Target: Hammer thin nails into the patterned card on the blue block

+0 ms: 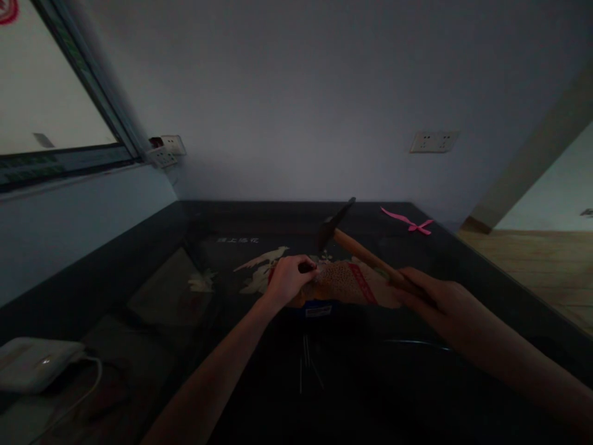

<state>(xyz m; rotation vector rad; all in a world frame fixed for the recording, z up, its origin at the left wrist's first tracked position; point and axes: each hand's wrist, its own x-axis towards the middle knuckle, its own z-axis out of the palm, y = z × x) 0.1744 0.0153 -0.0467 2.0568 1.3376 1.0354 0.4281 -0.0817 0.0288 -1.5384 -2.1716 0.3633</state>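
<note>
We see the hammer (365,251) gripped near the end of its wooden handle by the right hand (428,290), whose fingers wrap around it. Its handle runs slantwise, from that grip at our right up and leftward to the dark hammer head (327,233), which lies far from the right hand and much nearer the left hand (290,276). In the view, the head sits above and slightly to the right of the left fingertips, apart from them; we cannot judge its height over the table (278,213). The left thumb and forefinger are pressed together at their tips over a speckled sheet (340,278) with a red band. Whether they pinch something small, we cannot tell, for the spot is too dark. The left hand covers part of the sheet, and the blue piece (317,309) at its near edge blends into shadow. Thin pale rods (306,352) lie nearer us on the table, their ends hard to make out. Both forearms are cut off by the frame.
</note>
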